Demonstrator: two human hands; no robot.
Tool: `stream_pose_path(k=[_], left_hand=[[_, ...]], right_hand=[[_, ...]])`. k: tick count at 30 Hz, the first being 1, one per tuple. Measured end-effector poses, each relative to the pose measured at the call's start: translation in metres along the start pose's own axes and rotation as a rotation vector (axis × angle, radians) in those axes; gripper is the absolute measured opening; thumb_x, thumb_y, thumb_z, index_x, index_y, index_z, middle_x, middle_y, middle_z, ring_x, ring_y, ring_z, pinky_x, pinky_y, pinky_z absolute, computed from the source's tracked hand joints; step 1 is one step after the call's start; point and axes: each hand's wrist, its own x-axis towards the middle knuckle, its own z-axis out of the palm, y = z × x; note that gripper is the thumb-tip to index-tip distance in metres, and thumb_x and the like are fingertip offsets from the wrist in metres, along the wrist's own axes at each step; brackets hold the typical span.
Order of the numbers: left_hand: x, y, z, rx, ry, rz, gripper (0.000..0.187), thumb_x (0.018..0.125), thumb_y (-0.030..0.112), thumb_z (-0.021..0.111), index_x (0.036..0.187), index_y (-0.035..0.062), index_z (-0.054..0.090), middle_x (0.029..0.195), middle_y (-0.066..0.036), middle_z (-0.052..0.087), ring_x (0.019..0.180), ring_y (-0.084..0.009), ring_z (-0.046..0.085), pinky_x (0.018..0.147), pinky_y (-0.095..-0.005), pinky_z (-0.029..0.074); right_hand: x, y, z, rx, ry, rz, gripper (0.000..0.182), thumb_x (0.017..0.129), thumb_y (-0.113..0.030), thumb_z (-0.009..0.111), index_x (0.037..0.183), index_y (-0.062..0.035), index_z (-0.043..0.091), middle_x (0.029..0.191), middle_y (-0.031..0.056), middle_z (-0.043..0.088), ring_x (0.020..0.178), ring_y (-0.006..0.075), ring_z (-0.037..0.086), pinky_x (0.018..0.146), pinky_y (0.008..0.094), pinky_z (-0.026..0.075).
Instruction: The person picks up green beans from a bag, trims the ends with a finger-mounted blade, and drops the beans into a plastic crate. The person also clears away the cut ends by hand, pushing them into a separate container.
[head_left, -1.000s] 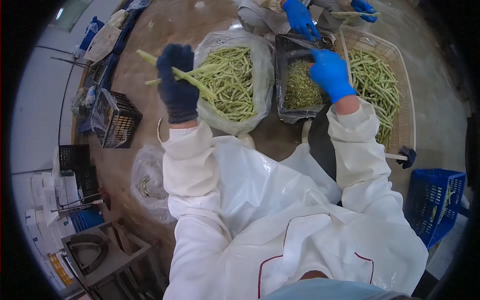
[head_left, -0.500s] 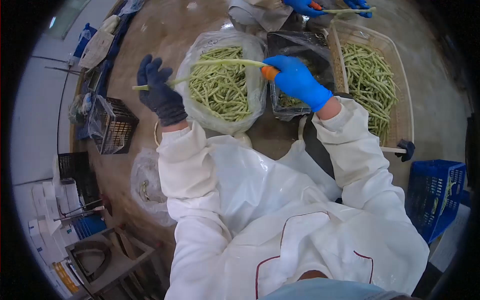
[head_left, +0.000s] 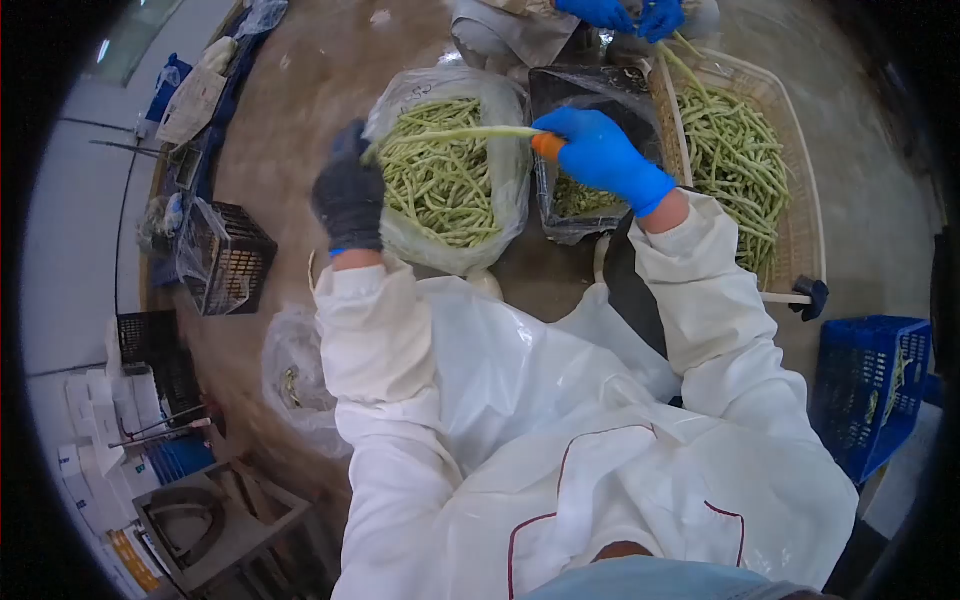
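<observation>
The right hand [head_left: 603,155] grips an orange-handled tool [head_left: 546,146] at one end of a long bean [head_left: 455,133]; the left hand [head_left: 349,195] pinches the other end (stretched taut), above the open bag [head_left: 443,180] of beans on the floor [head_left: 290,130].

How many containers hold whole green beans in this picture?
2 clearly: the clear plastic bag under the left hand, and the flat basket right of the right hand. More may be hidden elsewhere.

Both hands raised ahead, left hand [head_left: 349,196] dark-gloved and closed, right hand [head_left: 602,155] blue-gloved, gripping.
</observation>
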Motion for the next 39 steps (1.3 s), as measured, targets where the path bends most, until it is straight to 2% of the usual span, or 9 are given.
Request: stream_pose_path(k=[3,5,10,22,28,31,34,35,39], left_hand=[[-0.010,0.063,0.011,-0.298,0.016,0.368,0.036,0.076,0.020,0.062,0.111,0.0120,0.061,0.102,-0.009,0.063,0.084,-0.0282,0.064,0.071,-0.0400,0.050],[-0.020,0.076,0.018,-0.137,-0.253,0.411,0.037,0.074,0.022,0.064,0.111,0.0150,0.061,0.095,-0.009,0.064,0.079,-0.0281,0.063,0.068,-0.0402,0.049],[-0.009,0.054,0.019,-0.047,-0.010,0.333,0.033,0.070,0.020,0.065,0.103,0.0203,0.066,0.082,-0.007,0.063,0.073,-0.0264,0.062,0.062,-0.0402,0.048],[-0.019,0.071,0.022,-0.170,0.020,0.366,0.033,0.067,0.015,0.067,0.100,0.0160,0.066,0.082,-0.008,0.063,0.069,-0.0279,0.062,0.061,-0.0400,0.048],[-0.020,0.085,0.020,-0.655,-0.119,0.244,0.020,0.077,0.013,0.067,0.097,0.0096,0.068,0.084,-0.009,0.067,0.066,-0.0185,0.062,0.057,-0.0312,0.047],[-0.009,0.070,0.004,-0.873,-0.008,-0.003,0.023,0.084,0.015,0.062,0.105,0.0043,0.064,0.093,-0.009,0.066,0.074,-0.0150,0.061,0.060,-0.0274,0.049],[0.005,0.040,-0.021,-1.366,0.287,-0.102,0.031,0.090,0.019,0.055,0.117,0.0020,0.055,0.104,-0.010,0.061,0.083,-0.0150,0.060,0.067,-0.0261,0.051],[0.007,0.025,-0.031,-1.780,0.291,-0.358,0.034,0.091,0.020,0.053,0.121,0.0027,0.052,0.107,-0.011,0.059,0.085,-0.0153,0.059,0.070,-0.0262,0.051],[0.002,-0.009,-0.028,-1.885,0.232,-0.379,0.038,0.090,0.024,0.055,0.122,0.0039,0.051,0.105,-0.011,0.060,0.073,-0.0115,0.057,0.067,-0.0260,0.049]], right_hand=[[-0.003,-0.007,0.017,-0.001,0.027,-0.134,0.023,0.083,-0.017,0.062,0.102,-0.0064,0.065,0.085,0.0157,0.063,0.075,0.0309,0.061,0.068,0.0351,0.048],[-0.003,-0.011,0.021,0.049,0.027,-0.193,0.022,0.083,-0.014,0.062,0.105,-0.0071,0.064,0.086,0.0148,0.063,0.077,0.0292,0.060,0.069,0.0330,0.047],[0.004,-0.007,0.012,0.157,0.037,-0.224,0.024,0.084,-0.011,0.061,0.107,-0.0085,0.064,0.090,0.0131,0.064,0.079,0.0245,0.061,0.071,0.0326,0.048],[0.003,-0.026,0.006,0.034,0.058,-0.114,0.018,0.083,-0.006,0.057,0.099,-0.0058,0.065,0.081,0.0102,0.063,0.070,0.0170,0.057,0.065,0.0293,0.046],[0.011,-0.024,0.010,0.880,-0.011,0.150,0.022,0.076,0.000,0.054,0.094,-0.0019,0.065,0.076,0.0079,0.060,0.071,0.0118,0.055,0.066,0.0271,0.046],[0.019,-0.005,0.001,0.712,-0.094,0.134,0.020,0.074,-0.006,0.059,0.092,0.0007,0.065,0.081,0.0130,0.064,0.072,0.0188,0.060,0.067,0.0308,0.048],[0.011,0.032,-0.010,-0.311,0.069,0.108,0.020,0.074,-0.012,0.056,0.088,-0.0067,0.069,0.084,0.0194,0.066,0.079,0.0306,0.065,0.073,0.0391,0.051],[0.007,0.052,-0.016,-0.409,0.021,0.215,0.021,0.072,-0.014,0.058,0.090,-0.0081,0.068,0.088,0.0188,0.066,0.081,0.0344,0.064,0.074,0.0421,0.050],[-0.002,0.046,-0.024,-0.682,0.106,0.217,0.031,0.071,-0.019,0.062,0.100,-0.0102,0.066,0.098,0.0156,0.065,0.086,0.0369,0.062,0.079,0.0447,0.049]])
